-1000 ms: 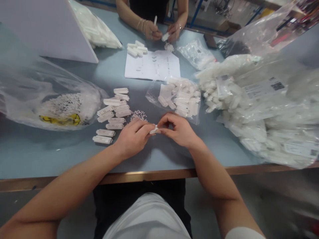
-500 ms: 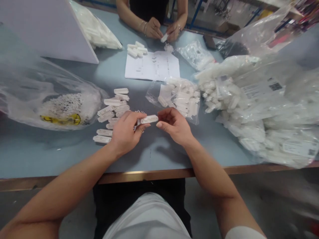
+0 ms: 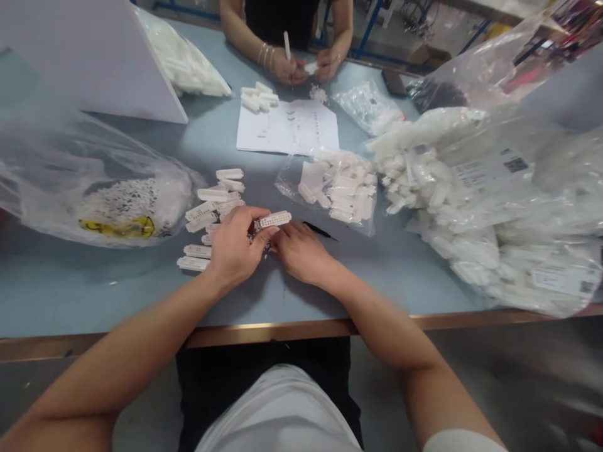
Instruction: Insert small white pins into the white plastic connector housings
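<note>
Far left on my feed, a clear plastic bag [image 3: 56,182] of tiny white pieces slumps on the desk [image 3: 117,295], and just right of it lies a loose group of white plastic blocks [image 3: 207,216]. Near the middle I have the left hand [image 3: 234,246], wrist low, fingers arched forward and thumb pressed in, clamped on a white perforated connector strip [image 3: 272,220]. I read the strip's long axis as nearly level across my view, rising slightly to the right, its free end pointing away from the left hand. The right hand [image 3: 301,252] lies palm-down, fingers curled inward just beside the strip; I cannot tell whether they touch it. A thin black pointed tool [image 3: 320,230] sits just past those fingers, below a bag of white blocks [image 3: 334,188]. Across the desk, a co-worker's hands [image 3: 327,64] hold a white piece, and a large bulging bag of white parts [image 3: 485,207] fills the far right.
</note>
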`<state>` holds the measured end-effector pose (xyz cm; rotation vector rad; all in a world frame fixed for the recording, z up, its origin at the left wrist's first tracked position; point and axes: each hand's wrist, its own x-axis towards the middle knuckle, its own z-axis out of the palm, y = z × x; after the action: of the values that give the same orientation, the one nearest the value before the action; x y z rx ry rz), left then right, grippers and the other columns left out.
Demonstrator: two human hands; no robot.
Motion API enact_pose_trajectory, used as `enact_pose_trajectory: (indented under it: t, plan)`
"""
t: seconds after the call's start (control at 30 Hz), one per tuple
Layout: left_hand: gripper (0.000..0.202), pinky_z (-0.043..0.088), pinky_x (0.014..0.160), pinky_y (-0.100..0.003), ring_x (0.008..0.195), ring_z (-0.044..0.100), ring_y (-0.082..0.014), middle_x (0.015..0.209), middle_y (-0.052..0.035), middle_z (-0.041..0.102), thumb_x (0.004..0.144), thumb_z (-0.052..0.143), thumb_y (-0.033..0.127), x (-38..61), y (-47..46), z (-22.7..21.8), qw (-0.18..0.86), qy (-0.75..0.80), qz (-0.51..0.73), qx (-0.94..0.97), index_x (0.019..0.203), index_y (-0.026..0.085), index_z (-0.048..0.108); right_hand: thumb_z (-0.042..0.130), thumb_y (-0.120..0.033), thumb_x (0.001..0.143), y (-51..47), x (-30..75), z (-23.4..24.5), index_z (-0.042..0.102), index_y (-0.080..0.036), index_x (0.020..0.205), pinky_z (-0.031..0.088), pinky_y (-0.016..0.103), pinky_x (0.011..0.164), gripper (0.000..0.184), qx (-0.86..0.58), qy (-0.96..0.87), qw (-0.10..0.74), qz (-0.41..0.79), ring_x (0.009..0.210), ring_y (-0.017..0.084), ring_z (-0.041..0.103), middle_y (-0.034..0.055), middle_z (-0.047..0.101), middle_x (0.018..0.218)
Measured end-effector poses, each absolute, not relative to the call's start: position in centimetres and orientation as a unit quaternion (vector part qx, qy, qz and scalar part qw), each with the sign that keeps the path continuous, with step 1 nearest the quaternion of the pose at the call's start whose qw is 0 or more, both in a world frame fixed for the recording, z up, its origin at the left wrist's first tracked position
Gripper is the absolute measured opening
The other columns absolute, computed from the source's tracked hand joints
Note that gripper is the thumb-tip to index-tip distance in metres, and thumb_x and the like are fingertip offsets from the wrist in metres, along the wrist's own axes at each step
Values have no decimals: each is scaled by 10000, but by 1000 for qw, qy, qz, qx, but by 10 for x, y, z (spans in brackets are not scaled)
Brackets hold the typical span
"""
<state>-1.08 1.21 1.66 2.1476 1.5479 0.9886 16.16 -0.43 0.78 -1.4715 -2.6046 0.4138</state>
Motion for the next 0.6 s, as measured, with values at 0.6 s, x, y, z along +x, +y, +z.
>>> enact_pose_trajectory:
  t: [0.6]
  plan:
    - [280, 540, 791, -355, 852, 659, -227, 970, -82, 723, 951, 619, 388, -9, 5, 8, 175, 440, 320, 820, 1102, 162, 686, 658, -272, 927, -6, 211, 24, 713, -241, 957, 534, 290, 739, 70, -514, -628, 469, 349, 789, 144, 666, -1, 723, 877]
